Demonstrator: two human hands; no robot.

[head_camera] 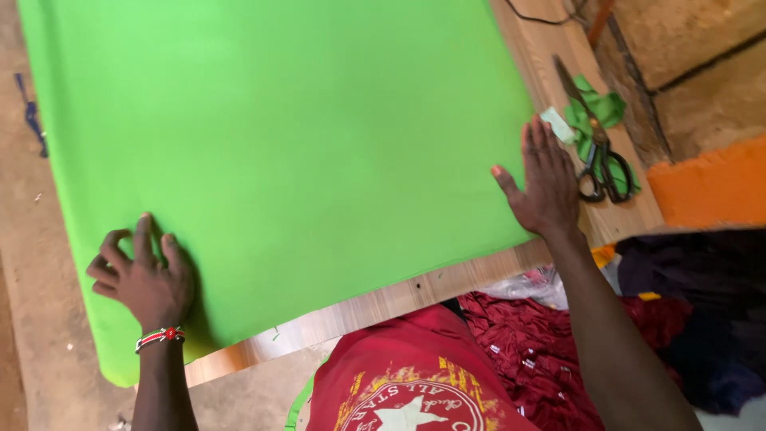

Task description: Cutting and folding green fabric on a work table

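A large sheet of bright green fabric (287, 144) lies spread flat over a wooden table (383, 299). My left hand (144, 275), with a red and white bracelet at the wrist, rests on the fabric's near left corner with fingers curled and fingertips pressing down. My right hand (542, 183) lies flat, fingers spread, on the fabric's right edge where it meets the bare wood. Neither hand holds anything.
Black-handled scissors (598, 152) lie on the table right of my right hand, on small green fabric scraps (598, 108), with a pale chalk piece (557, 124) beside them. Dark red cloth (527, 343) and dark garments (702, 311) are piled below the table. The fabric overhangs the left edge.
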